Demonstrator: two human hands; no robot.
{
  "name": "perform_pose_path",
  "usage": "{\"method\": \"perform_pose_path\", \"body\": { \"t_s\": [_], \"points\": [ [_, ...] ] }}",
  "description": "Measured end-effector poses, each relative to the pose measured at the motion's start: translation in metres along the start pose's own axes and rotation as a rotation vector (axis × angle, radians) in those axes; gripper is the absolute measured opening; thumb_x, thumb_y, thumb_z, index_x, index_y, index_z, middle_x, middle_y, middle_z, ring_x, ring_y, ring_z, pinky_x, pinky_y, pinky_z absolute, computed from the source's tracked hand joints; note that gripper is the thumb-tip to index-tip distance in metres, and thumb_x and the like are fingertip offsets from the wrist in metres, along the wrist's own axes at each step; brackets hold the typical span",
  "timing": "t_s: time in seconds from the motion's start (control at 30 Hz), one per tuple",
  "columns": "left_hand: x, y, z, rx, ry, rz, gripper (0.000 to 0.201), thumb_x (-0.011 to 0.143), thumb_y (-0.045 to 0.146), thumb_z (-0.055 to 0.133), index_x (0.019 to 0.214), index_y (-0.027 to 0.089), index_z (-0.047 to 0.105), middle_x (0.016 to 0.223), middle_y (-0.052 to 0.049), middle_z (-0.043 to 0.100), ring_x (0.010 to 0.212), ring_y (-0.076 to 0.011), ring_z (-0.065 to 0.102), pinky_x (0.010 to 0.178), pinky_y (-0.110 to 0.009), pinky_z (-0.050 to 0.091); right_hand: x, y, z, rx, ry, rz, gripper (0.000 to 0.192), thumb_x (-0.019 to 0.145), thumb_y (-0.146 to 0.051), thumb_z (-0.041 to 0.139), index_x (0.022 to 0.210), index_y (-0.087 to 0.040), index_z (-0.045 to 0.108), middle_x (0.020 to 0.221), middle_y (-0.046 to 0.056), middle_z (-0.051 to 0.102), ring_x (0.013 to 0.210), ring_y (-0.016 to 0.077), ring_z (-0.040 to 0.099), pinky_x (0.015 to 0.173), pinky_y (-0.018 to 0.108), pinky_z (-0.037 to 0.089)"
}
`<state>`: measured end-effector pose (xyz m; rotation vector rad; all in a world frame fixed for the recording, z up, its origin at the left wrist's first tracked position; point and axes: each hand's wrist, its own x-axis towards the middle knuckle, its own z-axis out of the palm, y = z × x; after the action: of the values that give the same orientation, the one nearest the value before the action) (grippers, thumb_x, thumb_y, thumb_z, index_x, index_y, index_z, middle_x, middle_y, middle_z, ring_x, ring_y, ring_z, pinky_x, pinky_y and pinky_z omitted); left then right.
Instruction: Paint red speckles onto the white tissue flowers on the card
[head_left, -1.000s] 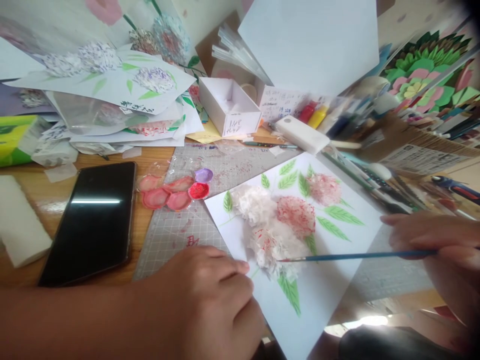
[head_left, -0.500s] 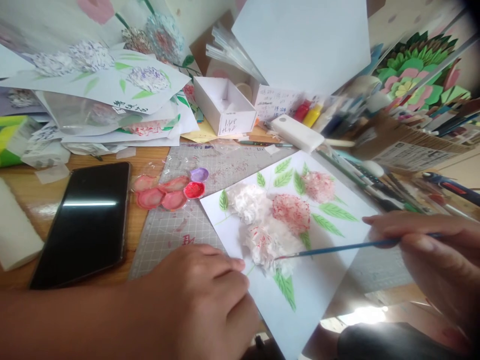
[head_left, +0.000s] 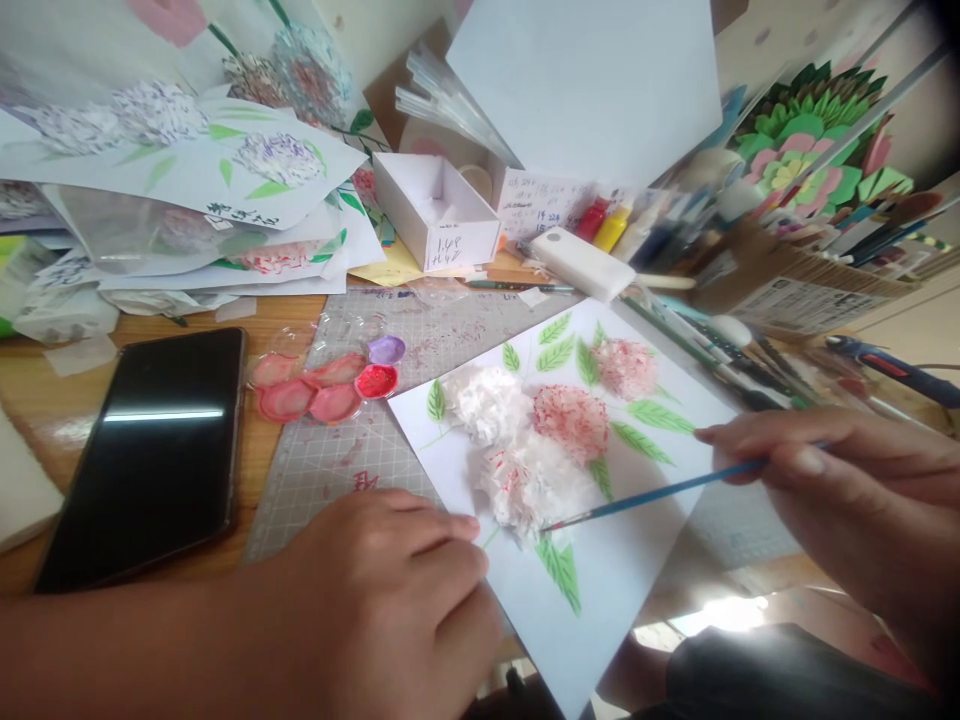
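Note:
My right hand pinches a thin blue paintbrush in its fingers. The brush's tip touches the lower edge of a crumpled white tissue flower that bears a few red marks. This flower is stuck on a white sheet of paper with drawn green leaves. Above it are a plain white tissue flower and two red-speckled ones, the nearer and the farther. My left hand lies over the sheet's left edge, fingers curled together and its thumb hidden.
A clear palette with red, pink and purple paint lies on the grey cutting mat. Left of it is a black phone. Farther back stand a small white box, paper flower pictures and a cardboard box of brushes.
The view has shifted slightly, moving the scene left. My right hand has moved left and the brush now slants more steeply, its tip at the flower's lower edge. My left hand stays put.

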<state>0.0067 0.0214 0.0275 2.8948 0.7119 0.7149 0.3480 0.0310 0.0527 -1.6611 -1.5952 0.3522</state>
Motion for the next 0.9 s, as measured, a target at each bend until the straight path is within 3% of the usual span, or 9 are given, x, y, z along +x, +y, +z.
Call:
{"method": "perform_pose_path", "body": {
  "t_s": [0.07, 0.23, 0.4, 0.57, 0.73, 0.9],
  "points": [
    [-0.0002, -0.0014, -0.0001, -0.008, -0.013, 0.005, 0.04, 0.107, 0.018, 0.034, 0.094, 0.022, 0.071, 0.101, 0.003, 0.078, 0.084, -0.0194, 0.074, 0.072, -0.04, 0.054, -0.0008, -0.0056, 0.0011, 0.128, -0.079, 0.051, 0.029, 0.075, -0.061, 0.082, 0.078, -0.033, 0.083, 0.076, 0.007, 0.079, 0.071, 0.0246, 0.075, 0.068, 0.036, 0.064],
    [-0.0003, -0.0016, -0.0009, -0.025, -0.005, 0.032, 0.041, 0.107, 0.016, 0.032, 0.096, 0.022, 0.071, 0.101, 0.003, 0.078, 0.083, -0.0184, 0.073, 0.072, -0.038, 0.052, -0.0004, -0.0103, 0.0025, 0.384, -0.002, 0.099, 0.014, 0.075, -0.046, 0.086, 0.075, -0.033, 0.082, 0.071, 0.002, 0.077, 0.065, 0.0155, 0.071, 0.069, 0.024, 0.059],
    [-0.0014, 0.0008, -0.0012, -0.013, 0.008, -0.012, 0.042, 0.108, 0.018, 0.031, 0.097, 0.023, 0.071, 0.102, 0.003, 0.078, 0.085, -0.0184, 0.072, 0.077, -0.037, 0.05, 0.0009, -0.0047, -0.0001, 0.211, -0.138, -0.006, 0.013, 0.081, -0.046, 0.081, 0.082, -0.034, 0.083, 0.076, 0.002, 0.079, 0.07, 0.017, 0.074, 0.069, 0.024, 0.059],
    [0.0024, 0.0005, -0.0007, -0.012, 0.034, -0.018, 0.044, 0.107, 0.014, 0.032, 0.092, 0.022, 0.073, 0.098, 0.003, 0.078, 0.077, -0.0161, 0.07, 0.081, -0.033, 0.051, 0.0029, -0.0017, 0.0001, 0.37, -0.011, 0.052, 0.014, 0.078, -0.046, 0.084, 0.077, -0.033, 0.082, 0.074, 0.003, 0.078, 0.07, 0.0163, 0.073, 0.071, 0.025, 0.059],
    [-0.0016, 0.0021, 0.0009, -0.011, 0.058, -0.047, 0.042, 0.107, 0.016, 0.033, 0.095, 0.024, 0.073, 0.098, 0.003, 0.078, 0.08, -0.0153, 0.07, 0.085, -0.031, 0.05, -0.0007, -0.0072, 0.0044, 0.25, -0.074, 0.065, 0.014, 0.077, -0.047, 0.084, 0.08, -0.033, 0.083, 0.073, 0.003, 0.078, 0.068, 0.0165, 0.071, 0.071, 0.027, 0.059],
    [-0.0061, 0.0001, 0.0002, -0.013, 0.008, 0.0, 0.046, 0.11, 0.02, 0.029, 0.095, 0.023, 0.072, 0.096, 0.003, 0.078, 0.081, -0.0167, 0.071, 0.079, -0.034, 0.051, 0.0025, -0.0027, 0.0027, 0.381, 0.007, 0.071, 0.014, 0.078, -0.045, 0.084, 0.077, -0.032, 0.081, 0.078, 0.003, 0.079, 0.075, 0.0164, 0.074, 0.074, 0.025, 0.058]
  ]
}}
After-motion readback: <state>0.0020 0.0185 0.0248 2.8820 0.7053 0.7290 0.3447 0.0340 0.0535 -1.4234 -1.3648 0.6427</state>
